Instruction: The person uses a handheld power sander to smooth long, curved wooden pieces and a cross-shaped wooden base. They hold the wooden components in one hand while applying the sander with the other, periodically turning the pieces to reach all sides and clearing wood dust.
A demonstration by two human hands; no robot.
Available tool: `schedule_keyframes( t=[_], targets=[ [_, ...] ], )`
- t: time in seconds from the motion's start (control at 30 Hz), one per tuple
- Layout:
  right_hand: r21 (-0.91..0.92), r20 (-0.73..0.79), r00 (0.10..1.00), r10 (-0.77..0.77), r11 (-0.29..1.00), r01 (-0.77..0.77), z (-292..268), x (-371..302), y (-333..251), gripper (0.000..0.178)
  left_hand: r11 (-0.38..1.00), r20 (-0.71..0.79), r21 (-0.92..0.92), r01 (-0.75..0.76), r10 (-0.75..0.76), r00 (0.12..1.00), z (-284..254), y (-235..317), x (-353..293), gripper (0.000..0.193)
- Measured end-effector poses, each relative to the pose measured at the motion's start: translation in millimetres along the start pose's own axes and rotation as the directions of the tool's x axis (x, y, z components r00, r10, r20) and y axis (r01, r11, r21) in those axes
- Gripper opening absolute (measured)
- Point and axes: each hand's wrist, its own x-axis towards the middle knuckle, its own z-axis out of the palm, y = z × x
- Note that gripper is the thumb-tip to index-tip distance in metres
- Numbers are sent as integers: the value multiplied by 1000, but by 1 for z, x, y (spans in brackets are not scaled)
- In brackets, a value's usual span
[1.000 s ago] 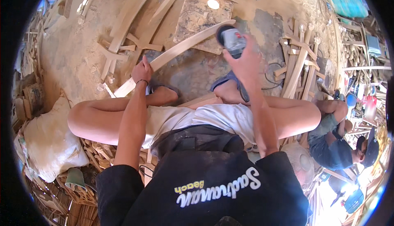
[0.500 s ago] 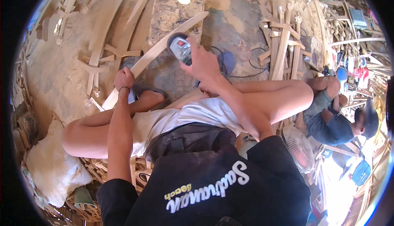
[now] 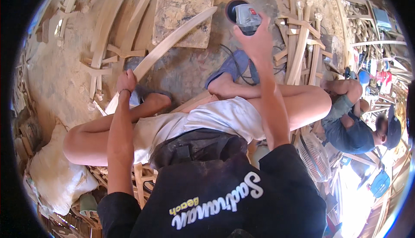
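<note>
My left hand (image 3: 126, 81) is closed around the lower part of a long, curved wooden sword (image 3: 170, 44). Its pale blade slants up to the right, the tip lying over a worn board (image 3: 183, 21) on the ground. My right hand (image 3: 256, 39) grips an angle grinder (image 3: 248, 19) with a dark round disc (image 3: 235, 9). The disc is held to the right of the blade's tip, apart from the wood. A dark cord runs from the tool's side down past my right foot.
Several wooden sword shapes with crosspieces (image 3: 123, 53) lie on the left, with more (image 3: 300, 43) on the right. A fan (image 3: 314, 156) stands by my right knee. Another person (image 3: 352, 125) sits at the far right. A pale sack (image 3: 60, 173) lies at the lower left.
The angle grinder has moved up and right, off the blade, in my right hand. My left hand still holds the wooden sword, which has barely shifted.
</note>
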Motion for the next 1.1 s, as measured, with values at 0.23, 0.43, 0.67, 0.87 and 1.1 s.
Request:
schedule_keyframes(
  t=[0.23,0.43,0.67,0.87,1.1],
  targets=[
    [-43,229,973,-41,998,53,-4,-23,-12,93,993,158,-77,-90,102,982,0,-12,20,56],
    [71,491,848,-197,980,186,33,-55,-35,90,958,136,38,-283,275,952,-12,-30,17,38],
    [99,521,811,-267,962,253,52,-51,-33,89,960,169,115,-256,235,957,-16,-25,15,23],
    [-15,402,915,-38,999,48,37,-14,-9,91,980,258,95,-172,143,956,-25,-3,8,31],
    [192,73,993,-92,978,77,44,39,41,86,927,261,174,-332,282,923,-20,-33,30,34]
  ],
)
